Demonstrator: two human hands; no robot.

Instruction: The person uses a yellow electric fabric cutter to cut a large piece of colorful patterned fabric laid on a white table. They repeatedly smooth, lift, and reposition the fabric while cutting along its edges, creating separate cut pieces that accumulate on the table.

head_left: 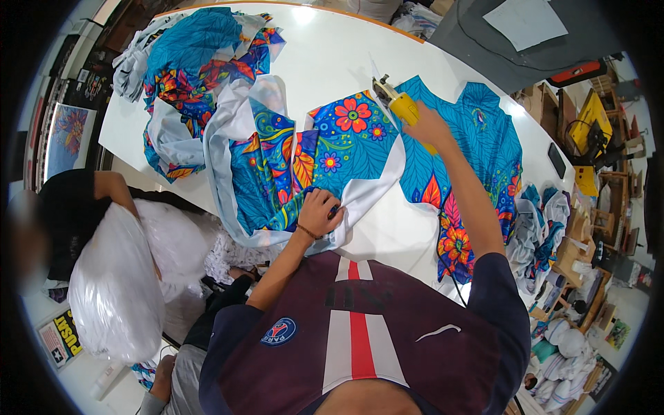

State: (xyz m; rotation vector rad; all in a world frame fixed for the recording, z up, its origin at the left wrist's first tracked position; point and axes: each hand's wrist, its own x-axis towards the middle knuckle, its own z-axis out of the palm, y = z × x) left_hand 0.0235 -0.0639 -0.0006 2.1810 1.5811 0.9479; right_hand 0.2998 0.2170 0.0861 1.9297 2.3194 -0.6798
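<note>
My right hand (427, 130) is wrapped round the yellow body of a small electric fabric cutter (401, 105). The cutter's metal head sits at the upper right edge of a flower-printed fabric panel (360, 155) with a white margin. My left hand (318, 213) grips the near part of this fabric with bent fingers; something small and dark shows by the fingertips, too small to name. Right of the cutter lies a teal leaf-patterned garment piece (460, 121) with bright flowers at its lower end. White offcut strips (238, 121) curl round the panel's left side.
A tall heap of printed fabric (194, 41) stands at the table's far left. Scraps (539, 225) are piled at the right edge, near a dark phone (556, 160). At left, another person (86, 207) sits beside a large clear plastic bag (117, 290) of white material.
</note>
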